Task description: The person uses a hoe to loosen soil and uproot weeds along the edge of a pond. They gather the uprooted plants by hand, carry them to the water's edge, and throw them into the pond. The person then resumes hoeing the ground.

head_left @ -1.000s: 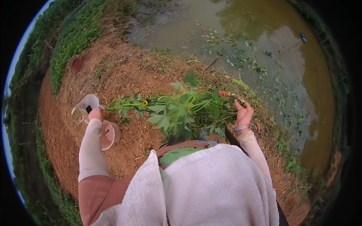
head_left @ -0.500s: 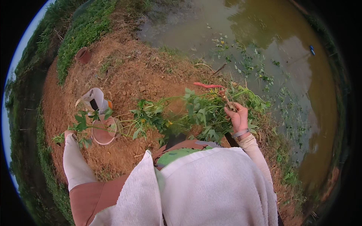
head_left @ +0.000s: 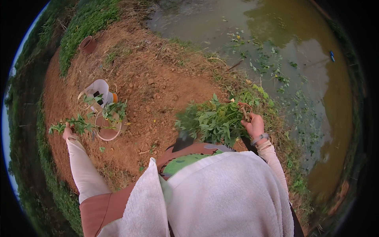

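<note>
My right hand [head_left: 254, 125] is closed around the stem end of a thick bunch of leafy green vines [head_left: 217, 120]. A thin reddish root [head_left: 244, 105] shows at that end, just above my fingers. Off to the left, my left hand [head_left: 69, 131] grips a smaller length of leafy vine [head_left: 81, 125]. Its far part [head_left: 115, 110] hangs over a reddish-brown bucket [head_left: 107, 135]. Just behind that bucket stands a white bucket [head_left: 102, 86] with a dark object inside. The two bunches are apart, with bare soil between them.
Reddish loose soil [head_left: 150, 102] slopes in front of me. To the right lies a muddy pond [head_left: 292, 91] with cut vines floating and a small blue object [head_left: 332, 56]. Another brown bucket [head_left: 87, 45] stands far left, near green plants [head_left: 85, 29]. A white towel [head_left: 229, 189] covers my front.
The vine stretched between my hands has come apart into two pieces. The right bunch has gathered nearer my right hand, and the red root has swung out of its sideways position.
</note>
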### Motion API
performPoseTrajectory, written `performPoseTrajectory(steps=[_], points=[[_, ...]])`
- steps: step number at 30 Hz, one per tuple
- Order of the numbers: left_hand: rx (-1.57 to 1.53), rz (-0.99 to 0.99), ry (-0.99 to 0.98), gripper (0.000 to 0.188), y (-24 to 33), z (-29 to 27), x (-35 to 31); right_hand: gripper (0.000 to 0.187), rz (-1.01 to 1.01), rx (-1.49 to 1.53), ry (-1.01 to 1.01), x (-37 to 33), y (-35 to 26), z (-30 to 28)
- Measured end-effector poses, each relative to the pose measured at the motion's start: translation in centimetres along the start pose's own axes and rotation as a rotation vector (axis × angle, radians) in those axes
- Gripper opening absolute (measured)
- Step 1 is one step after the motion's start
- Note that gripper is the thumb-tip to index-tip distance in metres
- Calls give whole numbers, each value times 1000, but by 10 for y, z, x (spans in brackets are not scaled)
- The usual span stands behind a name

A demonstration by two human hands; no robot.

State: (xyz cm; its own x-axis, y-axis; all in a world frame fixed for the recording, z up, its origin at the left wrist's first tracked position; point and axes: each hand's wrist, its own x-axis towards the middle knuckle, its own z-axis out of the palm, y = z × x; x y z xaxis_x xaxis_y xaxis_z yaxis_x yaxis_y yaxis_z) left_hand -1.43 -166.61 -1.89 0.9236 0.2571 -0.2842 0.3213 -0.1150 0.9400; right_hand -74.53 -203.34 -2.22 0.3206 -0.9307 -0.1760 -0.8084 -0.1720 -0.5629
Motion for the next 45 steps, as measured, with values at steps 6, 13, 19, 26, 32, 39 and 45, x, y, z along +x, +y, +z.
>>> performPoseTrajectory(steps=[6,13,19,26,32,39,45], points=[[-66,184,-379,23,31,43,-90,12,456,924,460,16,2,-12],[-63,199,-653,21,17,82,-95,20,18,1065,770,16,-85,-88],[-79,98,-765,19,-15,122,-112,22,125,1184,774,22,-75,-69],[-27,93,-802,20,-30,128,-120,8,-13,1078,1383,21,-13,-211],[59,84,-796,21,-35,153,-152,42,186,-755,1717,-50,49,-345],[129,157,-993,22,-57,212,-195,15,-349,838,1501,-31,4,-277],[271,215,-1167,24,-62,276,-258,27,-79,1260,1061,5,-14,-140]])
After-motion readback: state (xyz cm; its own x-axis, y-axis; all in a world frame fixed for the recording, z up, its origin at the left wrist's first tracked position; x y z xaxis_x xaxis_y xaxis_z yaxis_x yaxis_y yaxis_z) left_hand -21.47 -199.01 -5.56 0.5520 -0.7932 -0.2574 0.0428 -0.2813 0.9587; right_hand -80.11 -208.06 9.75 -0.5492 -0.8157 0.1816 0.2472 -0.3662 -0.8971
